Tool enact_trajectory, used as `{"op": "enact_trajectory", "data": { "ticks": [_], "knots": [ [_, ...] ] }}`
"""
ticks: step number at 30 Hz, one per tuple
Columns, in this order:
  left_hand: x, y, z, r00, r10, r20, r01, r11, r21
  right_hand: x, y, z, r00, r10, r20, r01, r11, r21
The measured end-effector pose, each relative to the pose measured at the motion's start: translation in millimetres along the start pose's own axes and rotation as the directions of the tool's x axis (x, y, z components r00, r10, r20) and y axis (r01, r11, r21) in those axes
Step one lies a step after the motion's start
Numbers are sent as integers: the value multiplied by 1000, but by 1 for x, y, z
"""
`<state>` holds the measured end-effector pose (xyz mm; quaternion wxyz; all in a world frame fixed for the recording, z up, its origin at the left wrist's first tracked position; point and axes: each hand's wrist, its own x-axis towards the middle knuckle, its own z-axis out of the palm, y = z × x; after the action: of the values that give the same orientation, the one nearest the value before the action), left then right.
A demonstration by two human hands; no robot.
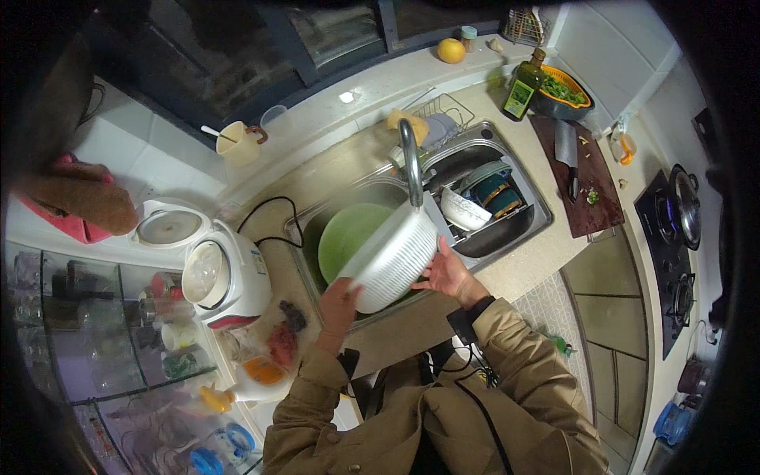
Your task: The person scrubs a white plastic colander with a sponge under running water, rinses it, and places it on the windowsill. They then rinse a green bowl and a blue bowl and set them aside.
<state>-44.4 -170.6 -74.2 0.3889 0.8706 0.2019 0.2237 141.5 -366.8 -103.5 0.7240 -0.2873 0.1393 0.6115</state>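
A white ribbed colander basket (393, 257) is tilted over the left sink basin, under the curved steel faucet (411, 162). My left hand (340, 303) grips its lower left rim. My right hand (450, 273) holds its right side. Behind it in the basin lies a green round bowl (347, 236). The right basin holds a white bowl (464, 210) and several dark dishes (500, 194).
A white rice cooker (226, 277) stands left of the sink with a black cord. A cutting board (582, 178) with a cleaver, an oil bottle (522, 87) and a colander of greens (564, 91) sit to the right. A gas stove (677, 229) is at far right.
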Motion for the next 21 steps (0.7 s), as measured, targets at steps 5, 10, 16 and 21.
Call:
{"op": "enact_trajectory", "data": {
  "ticks": [5, 10, 16, 21],
  "knots": [
    [1, 23, 23, 912, 347, 221, -399, 874, 276, -3, -7, 2, 986, -155, 70, 151, 987, 53],
    [-6, 26, 25, 786, 522, 332, -616, 708, 346, -20, -15, -23, 982, -187, -1, 186, 979, -78],
    [-11, 6, 14, 627, 481, 613, -700, 693, 173, -17, -2, -46, 982, -163, -91, 139, 965, -222],
    [20, -2, 33, 648, 59, 759, 43, 993, -113, -14, 9, -49, 879, -454, -145, 388, 860, -332]
  ]
}}
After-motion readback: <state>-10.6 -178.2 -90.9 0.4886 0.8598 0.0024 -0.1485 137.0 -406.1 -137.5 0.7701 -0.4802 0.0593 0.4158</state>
